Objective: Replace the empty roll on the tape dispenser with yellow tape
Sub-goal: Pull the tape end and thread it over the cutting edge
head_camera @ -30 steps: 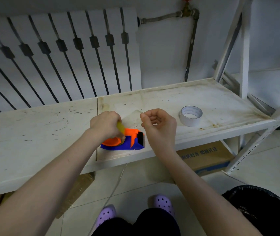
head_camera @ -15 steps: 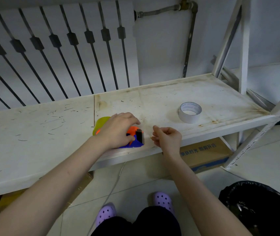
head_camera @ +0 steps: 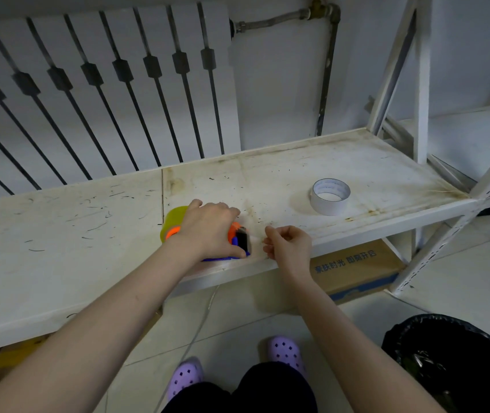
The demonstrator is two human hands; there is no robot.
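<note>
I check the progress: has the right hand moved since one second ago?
Yes. The right hand has dropped toward the front edge of the shelf; earlier it was level with the white tape roll, now it is nearer than the roll.

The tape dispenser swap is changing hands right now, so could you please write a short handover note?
Left hand: pressing down on the tape dispenser at the shelf's front edge.
Right hand: fingers pinched just right of the dispenser; any tape in its grip is too faint to confirm.
Yellow tape: already on the dispenser.
White empty roll: set aside on the shelf.
Left: probably thread and cut the tape end.
</note>
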